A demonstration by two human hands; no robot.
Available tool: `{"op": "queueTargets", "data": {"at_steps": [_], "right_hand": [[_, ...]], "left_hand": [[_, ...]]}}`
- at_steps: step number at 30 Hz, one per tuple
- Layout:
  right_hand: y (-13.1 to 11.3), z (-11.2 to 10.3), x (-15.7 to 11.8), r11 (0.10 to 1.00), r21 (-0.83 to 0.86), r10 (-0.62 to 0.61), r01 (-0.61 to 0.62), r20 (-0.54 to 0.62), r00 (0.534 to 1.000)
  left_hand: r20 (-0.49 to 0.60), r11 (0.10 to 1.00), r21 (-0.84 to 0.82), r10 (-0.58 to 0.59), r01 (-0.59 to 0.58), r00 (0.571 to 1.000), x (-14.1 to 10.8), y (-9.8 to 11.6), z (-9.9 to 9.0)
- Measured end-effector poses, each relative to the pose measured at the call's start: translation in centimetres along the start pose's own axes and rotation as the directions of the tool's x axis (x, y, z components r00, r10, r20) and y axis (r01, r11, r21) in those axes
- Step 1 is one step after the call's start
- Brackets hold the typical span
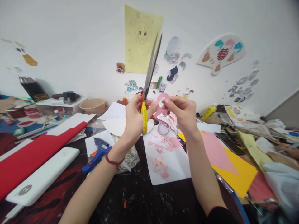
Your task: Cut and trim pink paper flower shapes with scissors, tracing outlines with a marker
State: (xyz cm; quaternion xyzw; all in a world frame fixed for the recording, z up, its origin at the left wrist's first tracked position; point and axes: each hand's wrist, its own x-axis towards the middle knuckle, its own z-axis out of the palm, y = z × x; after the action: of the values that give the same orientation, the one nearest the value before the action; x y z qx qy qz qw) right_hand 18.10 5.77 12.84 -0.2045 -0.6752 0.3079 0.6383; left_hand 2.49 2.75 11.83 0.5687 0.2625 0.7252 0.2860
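Freely aloft, left hand (135, 116), also holding scissors (144, 118), and right hand (185, 112) pinch a pink cutout (159, 111) by its edges.

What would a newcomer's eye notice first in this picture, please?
Probably the scissors, upright in the left hand near the centre. Beside them, the right hand holds a pink paper piece. Behind, a yellow sheet with a drawing is on the wall.

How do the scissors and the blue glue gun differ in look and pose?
The scissors show a yellow handle and long metal blades; the glue gun has a blue body. The scissors are held in the left hand, blades upward; the glue gun lies unheld. Both have brightly coloured handles.
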Motion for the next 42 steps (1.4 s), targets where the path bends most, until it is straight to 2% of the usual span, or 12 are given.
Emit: {"op": "queueTargets", "data": {"at_steps": [5, 8, 14, 25, 31, 35, 39, 42], "right_hand": [[0.0, -0.2, 0.0, 1.0, -0.022, -0.006, 0.005, -0.041, 0.999], [-0.1, -0.3, 0.0, 1.0, -0.016, -0.009, 0.008, -0.025, 1.0], [-0.4, -0.3, -0.3, 0.993, -0.096, 0.088, -0.072, 0.182, 0.979], [-0.4, -0.4, 0.1, 0.998, -0.037, 0.045, -0.044, 0.04, 0.998], [0.1, -0.8, 0.0, 0.986, -0.051, 0.168, -0.16, 0.24, 0.956], [0.1, -1.0, -0.2, 0.988, -0.059, 0.155, -0.144, 0.257, 0.954], [-0.5, -1.5, -0.1, 0.981, -0.148, 0.169, -0.125, 0.338, 0.926], [-0.6, -1.8, 0.0, 0.986, -0.122, 0.142, -0.111, 0.285, 0.948]], "left_hand": [[0.0, 1.0, -0.01, 0.01, -0.01, 1.0, 0.1, -0.4, -0.1], [0.002, 1.0, -0.025, 0.013, -0.013, 1.0, 0.2, -0.4, -0.1], [-0.005, 1.0, -0.018, 0.018, -0.018, 1.0, 0.1, -0.4, -0.1], [-0.016, 0.999, 0.03, 0.04, -0.04, 0.999, 0.1, -0.4, 0.0], [-0.062, 0.997, 0.052, 0.062, -0.059, 0.996, 0.0, -0.2, 0.1], [-0.06, 0.994, 0.083, 0.077, -0.071, 0.995, 0.2, -0.1, 0.0], [-0.051, 0.99, 0.105, 0.1, -0.095, 0.994, 0.2, 0.0, -0.1], [-0.049, 0.991, 0.099, 0.098, -0.093, 0.994, 0.0, -0.1, -0.2]]}}
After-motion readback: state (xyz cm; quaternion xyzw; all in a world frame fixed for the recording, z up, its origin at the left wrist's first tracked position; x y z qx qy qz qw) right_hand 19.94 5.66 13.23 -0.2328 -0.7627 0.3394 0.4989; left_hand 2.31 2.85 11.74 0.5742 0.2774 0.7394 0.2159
